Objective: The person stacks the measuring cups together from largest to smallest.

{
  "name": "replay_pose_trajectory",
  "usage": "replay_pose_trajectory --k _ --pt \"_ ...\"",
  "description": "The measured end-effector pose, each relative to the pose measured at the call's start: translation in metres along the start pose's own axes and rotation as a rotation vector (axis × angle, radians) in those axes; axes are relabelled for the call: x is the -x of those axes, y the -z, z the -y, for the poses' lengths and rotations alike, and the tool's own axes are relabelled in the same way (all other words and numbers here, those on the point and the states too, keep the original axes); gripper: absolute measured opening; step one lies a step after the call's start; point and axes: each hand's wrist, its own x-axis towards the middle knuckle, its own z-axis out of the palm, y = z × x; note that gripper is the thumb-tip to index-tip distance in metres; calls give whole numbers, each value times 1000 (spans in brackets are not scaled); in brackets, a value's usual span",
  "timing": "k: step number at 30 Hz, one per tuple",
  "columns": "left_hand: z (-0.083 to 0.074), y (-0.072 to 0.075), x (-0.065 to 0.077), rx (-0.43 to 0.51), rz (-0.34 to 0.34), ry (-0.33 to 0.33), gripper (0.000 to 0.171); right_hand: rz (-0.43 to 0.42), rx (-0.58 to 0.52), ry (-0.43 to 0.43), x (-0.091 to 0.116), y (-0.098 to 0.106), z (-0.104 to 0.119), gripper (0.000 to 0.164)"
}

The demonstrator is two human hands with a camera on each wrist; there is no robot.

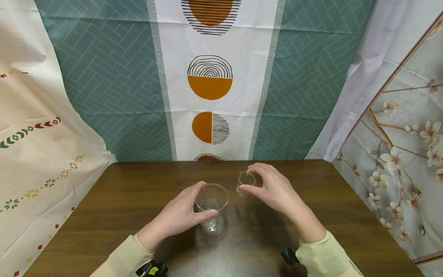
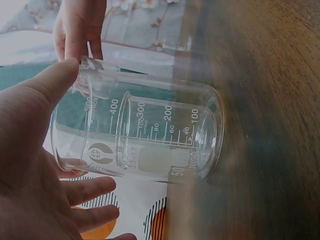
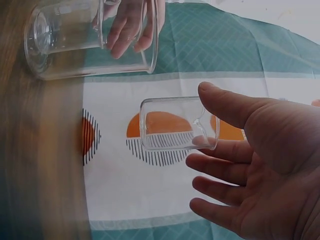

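Note:
A large glass beaker with white graduations stands upright on the brown table. Inside it sits a medium beaker, also marked with a scale. My left hand grips the large beaker near its rim, thumb on the near side and index finger on the far side; the other fingers extend past it in the left wrist view. To the right, my right hand pinches a small clear beaker by its rim between thumb and index finger. This small beaker is held above the table, apart from the large one.
The wooden table ends at a back edge against a hanging teal and white patterned cloth. A cream embroidered cloth hangs at the left, and a floral cloth at the right.

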Motion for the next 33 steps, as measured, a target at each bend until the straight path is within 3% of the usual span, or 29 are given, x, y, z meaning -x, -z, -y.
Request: replay_pose_trajectory --k 33 --pt "1 -1 0 1 1 8 93 -3 -15 32 0 1 19 47"
